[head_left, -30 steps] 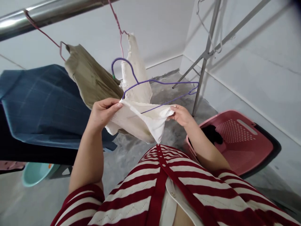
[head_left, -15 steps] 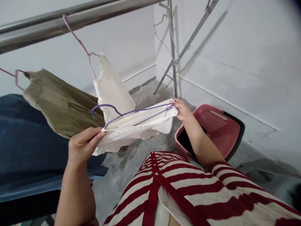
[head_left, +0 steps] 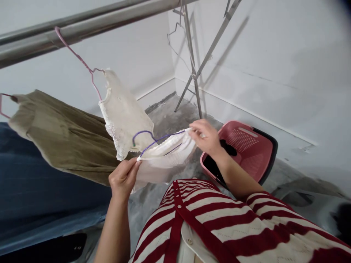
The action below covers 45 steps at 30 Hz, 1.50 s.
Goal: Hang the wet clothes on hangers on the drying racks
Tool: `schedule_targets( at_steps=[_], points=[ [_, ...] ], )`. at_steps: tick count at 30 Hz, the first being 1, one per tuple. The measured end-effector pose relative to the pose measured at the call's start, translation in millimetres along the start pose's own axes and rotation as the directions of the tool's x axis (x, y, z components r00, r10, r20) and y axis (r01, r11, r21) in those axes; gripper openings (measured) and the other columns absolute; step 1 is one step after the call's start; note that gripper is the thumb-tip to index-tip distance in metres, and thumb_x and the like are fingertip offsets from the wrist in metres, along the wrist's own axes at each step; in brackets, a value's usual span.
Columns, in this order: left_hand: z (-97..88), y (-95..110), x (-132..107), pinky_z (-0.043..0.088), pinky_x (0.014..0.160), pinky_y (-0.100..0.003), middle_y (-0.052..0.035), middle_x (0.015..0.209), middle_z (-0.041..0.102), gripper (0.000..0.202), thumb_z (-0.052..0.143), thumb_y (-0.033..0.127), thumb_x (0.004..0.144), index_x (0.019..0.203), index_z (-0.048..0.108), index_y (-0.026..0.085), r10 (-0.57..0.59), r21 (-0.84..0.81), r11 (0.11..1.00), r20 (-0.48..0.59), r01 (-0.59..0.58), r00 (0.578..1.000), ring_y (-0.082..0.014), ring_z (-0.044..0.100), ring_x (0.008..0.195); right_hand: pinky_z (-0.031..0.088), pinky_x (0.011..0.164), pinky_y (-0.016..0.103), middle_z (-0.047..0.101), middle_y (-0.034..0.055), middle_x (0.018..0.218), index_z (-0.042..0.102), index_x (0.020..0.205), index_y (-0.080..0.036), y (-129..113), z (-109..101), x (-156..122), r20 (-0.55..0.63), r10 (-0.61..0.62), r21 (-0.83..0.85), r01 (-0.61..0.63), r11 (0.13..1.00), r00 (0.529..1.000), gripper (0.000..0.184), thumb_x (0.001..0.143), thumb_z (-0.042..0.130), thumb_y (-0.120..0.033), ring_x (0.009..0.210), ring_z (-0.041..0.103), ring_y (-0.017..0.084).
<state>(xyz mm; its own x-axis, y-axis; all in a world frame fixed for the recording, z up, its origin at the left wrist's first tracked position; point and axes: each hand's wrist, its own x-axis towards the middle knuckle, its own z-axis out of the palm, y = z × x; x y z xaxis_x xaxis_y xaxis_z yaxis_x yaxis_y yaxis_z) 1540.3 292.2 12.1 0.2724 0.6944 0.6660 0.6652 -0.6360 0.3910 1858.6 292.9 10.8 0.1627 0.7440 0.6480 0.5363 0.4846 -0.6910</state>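
A thin white garment (head_left: 161,166) hangs between my two hands, with a purple wire hanger (head_left: 144,132) inside its top edge. The hanger's hook sticks up, pointing left. My left hand (head_left: 123,177) pinches the garment's left corner where it meets the hanger's end. At the other corner, my right hand (head_left: 205,137) is closed on the white cloth by the hanger's right end; its fingertips are partly hidden. Just beyond, a cream lace-edged top (head_left: 124,106) hangs from a pink hanger (head_left: 79,57).
Overhead runs a metal rail (head_left: 109,22) on crossed legs (head_left: 195,69). Olive trousers (head_left: 60,135) and a dark blue cloth (head_left: 41,197) hang at left. A pink basket (head_left: 255,146) with something dark inside stands on the floor at right. A thin hanger (head_left: 178,51) dangles near the legs.
My left hand has moved right, bringing the corners closer together, and the white garment now sags more. The purple hook has shifted right. My right hand's grip has turned over the corner.
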Motion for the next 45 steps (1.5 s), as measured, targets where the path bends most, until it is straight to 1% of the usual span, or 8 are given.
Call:
schedule_targets(
  at_steps=[3,10,16,20,27,32,38,45],
  points=[
    [-10.4,-7,-4,0.048,0.06,-0.022,0.0005,0.073,0.068,0.008,0.068,0.024,0.077,0.084,0.071,0.021,-0.13,-0.078,0.989,-0.1,0.122,0.987,-0.0119,0.061,0.063,0.049,0.085,0.035,0.06,0.0067,0.113,0.059,0.113,-0.023,20,-32,4,-0.048,0.056,-0.051,-0.058,0.997,0.997,0.046,0.07,0.07,-0.035,0.104,0.057,0.021],
    [-33.2,0,10,0.047,0.056,-0.025,0.002,0.071,0.067,0.005,0.071,0.028,0.074,0.077,0.07,0.023,-0.242,-0.177,0.962,-0.187,0.21,0.952,-0.0127,0.059,0.062,0.049,0.064,0.027,0.068,0.0013,0.079,0.067,0.091,-0.017,76,-59,-3,-0.044,0.384,-0.025,-0.386,0.922,0.922,0.024,0.078,0.059,-0.035,0.072,0.062,0.016],
    [-32.0,4,17,0.044,0.055,-0.022,0.0028,0.071,0.066,0.004,0.069,0.025,0.076,0.078,0.07,0.022,-0.175,-0.169,0.973,-0.101,0.157,0.979,-0.0099,0.058,0.061,0.048,0.086,0.036,0.066,0.007,0.108,0.061,0.114,-0.021,46,-78,5,0.05,0.066,-0.213,-0.054,0.975,0.997,0.037,0.078,0.061,-0.031,0.098,0.061,0.019],
    [-24.8,1,20,0.047,0.059,-0.021,0.0014,0.072,0.068,0.008,0.067,0.027,0.077,0.08,0.071,0.021,-0.115,-0.125,0.986,-0.002,0.114,0.993,-0.011,0.06,0.064,0.044,0.094,0.038,0.065,0.0062,0.109,0.062,0.113,-0.025,20,-66,10,0.281,-0.14,-0.219,0.205,0.954,0.95,0.032,0.082,0.06,-0.031,0.104,0.059,0.02],
    [-21.7,0,25,0.047,0.061,-0.021,-0.002,0.073,0.069,0.02,0.063,0.036,0.08,0.08,0.072,0.018,-0.13,-0.109,0.984,0.107,0.141,0.986,-0.0127,0.061,0.066,0.048,0.072,0.028,0.069,0.0044,0.089,0.067,0.094,-0.022,17,-46,12,0.376,-0.114,-0.147,0.181,0.972,0.919,0.021,0.088,0.05,-0.033,0.081,0.063,0.017],
    [-26.9,-8,25,0.048,0.074,-0.025,-0.0039,0.083,0.07,0.026,0.067,0.04,0.077,0.092,0.071,0.019,-0.173,-0.172,0.96,0.246,0.219,0.954,-0.0153,0.062,0.079,0.049,0.074,0.026,0.07,0.0029,0.087,0.069,0.09,-0.022,16,-72,15,0.165,-0.033,-0.1,0.05,0.994,0.986,0.015,0.084,0.058,-0.03,0.08,0.065,0.015],
    [-17.9,-20,13,0.046,0.061,-0.023,-0.0032,0.079,0.069,0.04,0.067,0.049,0.073,0.094,0.07,0.015,-0.384,-0.361,0.829,0.185,0.426,0.904,-0.014,0.059,0.068,0.05,0.071,0.028,0.071,0.003,0.086,0.072,0.084,-0.023,34,-109,11,-0.1,0.152,0.012,-0.152,0.988,0.983,0.013,0.072,0.069,-0.028,0.078,0.066,0.016],
    [-27.4,-12,20,0.046,0.063,-0.022,-0.0037,0.079,0.068,0.027,0.058,0.04,0.084,0.087,0.07,0.016,-0.285,-0.163,0.944,0.024,0.285,0.958,-0.0122,0.059,0.069,0.048,0.056,0.032,0.07,0.0078,0.075,0.072,0.077,-0.021,37,-118,3,-0.144,0.297,0.077,-0.288,0.954,0.944,0.018,0.063,0.072,-0.033,0.063,0.062,0.019]
  ],
)
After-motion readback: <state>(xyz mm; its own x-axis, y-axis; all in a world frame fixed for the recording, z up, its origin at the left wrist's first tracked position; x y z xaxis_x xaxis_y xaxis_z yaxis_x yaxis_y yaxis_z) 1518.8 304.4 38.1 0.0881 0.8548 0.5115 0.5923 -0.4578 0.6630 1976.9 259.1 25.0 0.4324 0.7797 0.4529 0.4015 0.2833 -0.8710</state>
